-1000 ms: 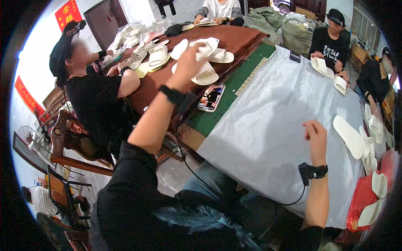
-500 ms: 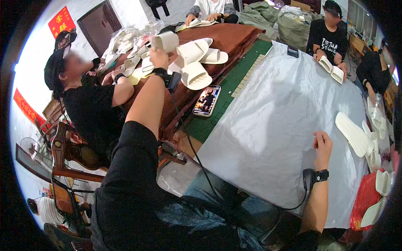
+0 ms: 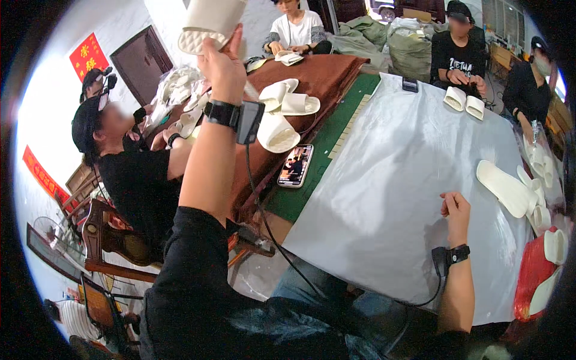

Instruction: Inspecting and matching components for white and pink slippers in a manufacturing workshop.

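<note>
My left hand [image 3: 223, 65] is raised high at the upper left and grips a white slipper [image 3: 211, 23] by its sole end, well above the brown cloth [image 3: 327, 75]. More white slippers [image 3: 287, 103] lie on that cloth just to the right of my forearm. My right hand [image 3: 457, 210] rests on the white plastic sheet [image 3: 396, 180] with fingers loosely curled and nothing in it. A white slipper [image 3: 507, 189] lies flat to its right, apart from it. Both wrists wear a black band with a small device and cable.
A phone [image 3: 295, 166] lies on the green mat beside the white sheet. A person in black sits close on my left; three more people handle slippers at the far side. Further slippers [image 3: 543, 198] and a red bag [image 3: 534, 273] crowd the right edge.
My left hand picked a slipper off the pile on the brown cloth and lifted it up and toward me. My right hand stayed on the white sheet.
</note>
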`<state>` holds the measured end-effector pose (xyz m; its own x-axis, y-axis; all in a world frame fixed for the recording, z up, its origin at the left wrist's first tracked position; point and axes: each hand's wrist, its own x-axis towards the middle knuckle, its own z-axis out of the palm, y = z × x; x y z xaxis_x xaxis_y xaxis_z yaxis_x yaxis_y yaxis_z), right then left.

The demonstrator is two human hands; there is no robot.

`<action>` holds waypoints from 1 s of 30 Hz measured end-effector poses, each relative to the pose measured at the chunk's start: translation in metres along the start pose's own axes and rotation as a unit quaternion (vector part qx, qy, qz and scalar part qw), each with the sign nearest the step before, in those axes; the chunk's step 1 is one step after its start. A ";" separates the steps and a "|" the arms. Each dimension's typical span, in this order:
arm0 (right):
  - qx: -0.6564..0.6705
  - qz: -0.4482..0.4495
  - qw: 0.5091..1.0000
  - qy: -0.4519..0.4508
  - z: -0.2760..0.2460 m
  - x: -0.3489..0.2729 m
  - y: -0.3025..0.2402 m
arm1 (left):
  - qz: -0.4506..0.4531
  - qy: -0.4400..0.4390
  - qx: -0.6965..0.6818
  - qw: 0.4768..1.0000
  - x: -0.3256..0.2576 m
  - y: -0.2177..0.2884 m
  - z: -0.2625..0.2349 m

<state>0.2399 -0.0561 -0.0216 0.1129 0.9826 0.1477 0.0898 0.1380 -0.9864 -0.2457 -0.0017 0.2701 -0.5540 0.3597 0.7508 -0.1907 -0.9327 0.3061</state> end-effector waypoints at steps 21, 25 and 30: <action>0.024 0.006 0.998 0.055 -0.042 0.015 0.012 | -0.567 -0.129 0.055 0.812 -0.284 -0.031 0.032; -0.112 0.040 0.989 -0.085 -0.031 0.009 -0.001 | -0.539 -0.101 0.088 0.832 -0.292 0.001 -0.012; -0.332 0.014 0.899 -0.284 -0.011 -0.015 -0.025 | -0.559 -0.037 0.143 0.816 -0.320 0.047 -0.054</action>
<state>0.2466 -0.0760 0.0017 -0.3828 0.9154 -0.1245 0.6876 0.1923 -0.7002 -0.1211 -0.1619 0.0124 -0.1107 0.9920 -0.0615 -0.3404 0.0203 0.9401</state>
